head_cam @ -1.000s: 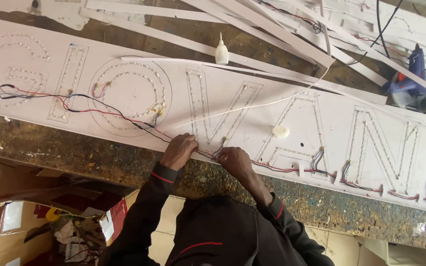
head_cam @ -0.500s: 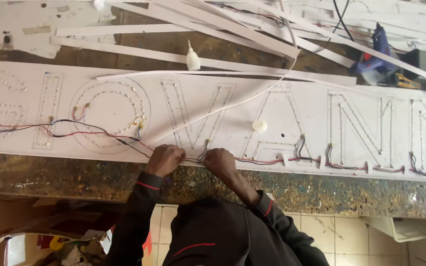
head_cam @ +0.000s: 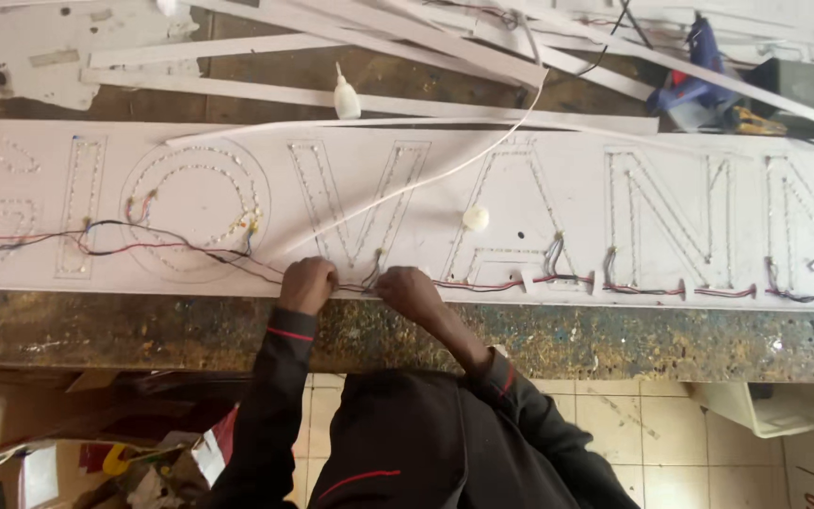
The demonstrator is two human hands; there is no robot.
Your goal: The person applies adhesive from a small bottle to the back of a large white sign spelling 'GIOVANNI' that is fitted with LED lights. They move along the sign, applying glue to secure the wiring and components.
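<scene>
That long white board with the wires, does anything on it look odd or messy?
Yes. Left of the hands, the red and black wires sprawl in loose loops over the white board, while on the right they run neatly along its edge.

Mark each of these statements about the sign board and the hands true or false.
1. Both hands, left hand and right hand, work at the red and black wires on the long white sign board. True.
2. The small white glue bottle lies on its side. False: it stands upright.
3. A blue glue gun lies beyond the board. True.
4. The right hand holds the blue gun. False: it is at the wires.
</scene>
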